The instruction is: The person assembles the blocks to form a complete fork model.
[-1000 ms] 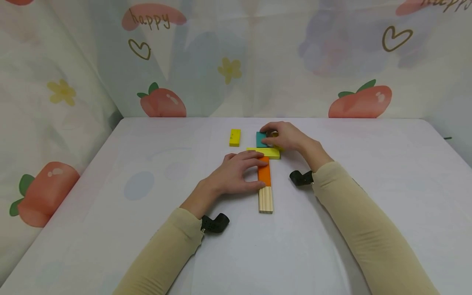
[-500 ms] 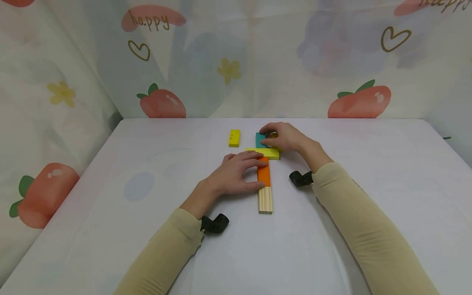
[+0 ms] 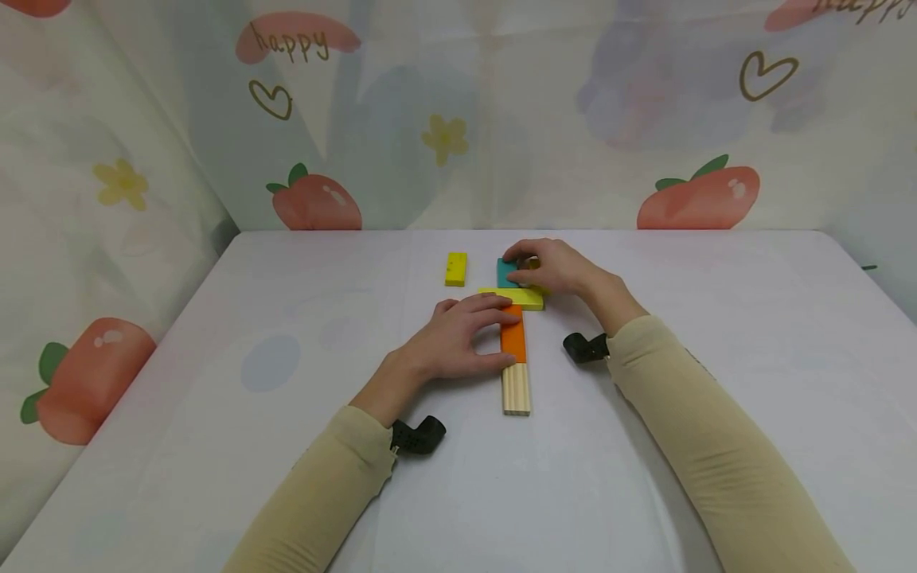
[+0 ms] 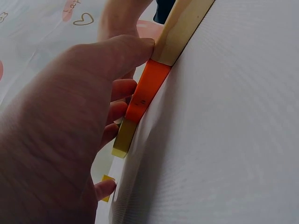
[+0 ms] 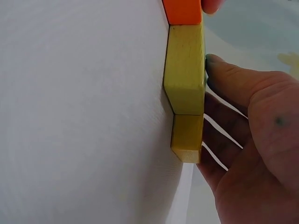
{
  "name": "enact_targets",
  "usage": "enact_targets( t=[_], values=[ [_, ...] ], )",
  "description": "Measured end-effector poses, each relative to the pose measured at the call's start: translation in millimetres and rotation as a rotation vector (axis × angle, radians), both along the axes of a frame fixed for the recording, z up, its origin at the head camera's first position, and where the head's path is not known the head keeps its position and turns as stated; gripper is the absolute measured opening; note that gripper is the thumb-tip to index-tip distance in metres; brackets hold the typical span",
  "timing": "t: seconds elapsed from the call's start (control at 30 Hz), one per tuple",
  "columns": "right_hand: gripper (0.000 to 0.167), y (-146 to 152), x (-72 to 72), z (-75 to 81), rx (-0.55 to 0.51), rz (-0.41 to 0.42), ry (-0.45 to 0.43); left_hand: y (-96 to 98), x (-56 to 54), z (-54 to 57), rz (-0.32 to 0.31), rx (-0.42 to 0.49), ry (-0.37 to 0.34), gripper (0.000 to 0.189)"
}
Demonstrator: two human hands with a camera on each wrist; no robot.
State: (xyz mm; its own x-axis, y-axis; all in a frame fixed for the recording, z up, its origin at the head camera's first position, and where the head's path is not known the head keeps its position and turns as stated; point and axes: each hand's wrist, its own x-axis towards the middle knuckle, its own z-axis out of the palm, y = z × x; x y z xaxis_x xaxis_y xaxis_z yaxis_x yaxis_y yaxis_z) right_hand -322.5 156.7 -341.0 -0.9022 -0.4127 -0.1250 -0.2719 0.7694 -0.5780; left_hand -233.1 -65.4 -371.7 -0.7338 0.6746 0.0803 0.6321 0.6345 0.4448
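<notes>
Flat wooden blocks lie end to end in the head view: a plain wood block [image 3: 516, 390], an orange block [image 3: 513, 344], a crosswise light yellow block [image 3: 532, 300] and a teal block [image 3: 504, 275]. My left hand [image 3: 458, 338] rests on the row, its thumb near the seam of plain wood and orange, its fingertips on the orange and light yellow blocks. The fingers of my right hand [image 3: 562, 265] touch the top of the teal block. Beneath that hand sits a darker yellow block [image 5: 188, 132], mostly hidden in the head view and seen against the light yellow one in the right wrist view.
A separate yellow block [image 3: 455, 269] lies left of the teal block. The blocks rest on a white-covered table [image 3: 609, 477], with a printed curtain [image 3: 530, 111] behind its far edge. Black wrist cameras stick out beside both cuffs.
</notes>
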Motion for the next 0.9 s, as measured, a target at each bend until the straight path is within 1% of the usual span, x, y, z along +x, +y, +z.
enact_targets(
  t=[0.27, 0.53, 0.77, 0.9],
  values=[
    [0.038, 0, 2.8, 0.2, 0.014, -0.002, -0.009, 0.6, 1.0, -0.9, -0.005, 0.008, 0.008, 0.051],
    [0.035, 0, 7.7, 2.5, 0.026, -0.014, -0.004, 0.3, 2.8, 1.2, -0.008, 0.016, 0.003, 0.049],
    [0.037, 5, 14.1, 6.2, 0.038, -0.008, 0.027, 0.1, 2.2, 0.7, -0.003, 0.023, 0.022, 0.050],
    [0.038, 10, 20.7, 10.6, 0.036, -0.003, 0.065, -0.2, 0.5, 0.2, 0.018, 0.041, 0.043, 0.049]
  ],
)
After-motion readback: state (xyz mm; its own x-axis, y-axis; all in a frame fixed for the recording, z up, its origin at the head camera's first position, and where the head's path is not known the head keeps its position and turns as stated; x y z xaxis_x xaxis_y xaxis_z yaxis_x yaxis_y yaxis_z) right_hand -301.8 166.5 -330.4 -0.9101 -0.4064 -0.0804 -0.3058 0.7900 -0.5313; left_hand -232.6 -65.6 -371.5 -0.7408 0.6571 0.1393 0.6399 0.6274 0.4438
